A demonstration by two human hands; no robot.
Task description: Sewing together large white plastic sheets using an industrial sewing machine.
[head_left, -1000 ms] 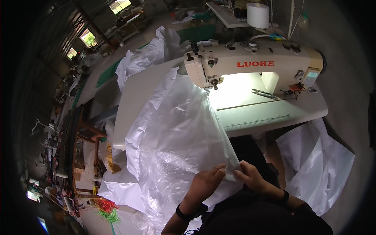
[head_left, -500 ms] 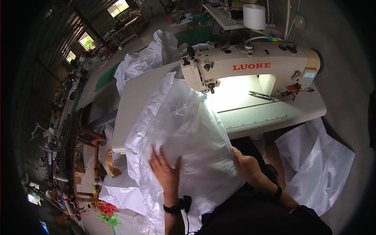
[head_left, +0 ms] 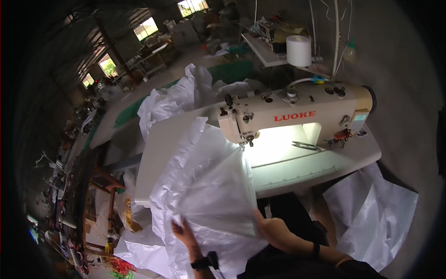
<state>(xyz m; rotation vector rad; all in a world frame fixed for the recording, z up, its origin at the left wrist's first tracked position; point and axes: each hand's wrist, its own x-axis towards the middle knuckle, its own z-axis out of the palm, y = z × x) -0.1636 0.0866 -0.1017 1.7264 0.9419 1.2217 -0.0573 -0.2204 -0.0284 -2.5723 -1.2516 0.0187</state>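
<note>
A large white plastic sheet [head_left: 209, 186] lies over the left part of the sewing machine table [head_left: 155, 149], its right edge running up to the needle area of the sewing machine [head_left: 297, 109]. Low on that right edge, my right hand [head_left: 276, 230] is closed around the material. My left hand [head_left: 186, 235] pinches the sheet further left, and creases fan out from its fingertips. Both hands are on the near side of the machine. The fingertips of my right hand are partly hidden by the sheet's edge.
Thread snips [head_left: 304, 146] lie on the lit machine bed. A white thread cone [head_left: 298, 51] stands behind the machine. More white sheeting hangs at the right [head_left: 376, 214] and bunches up beyond the table [head_left: 176, 100]. A wooden frame [head_left: 111, 195] stands left.
My left hand has gone from spread flat on the sheet to pinching it lower down. My right hand has slid nearer to me along the edge. The view has tilted up.
</note>
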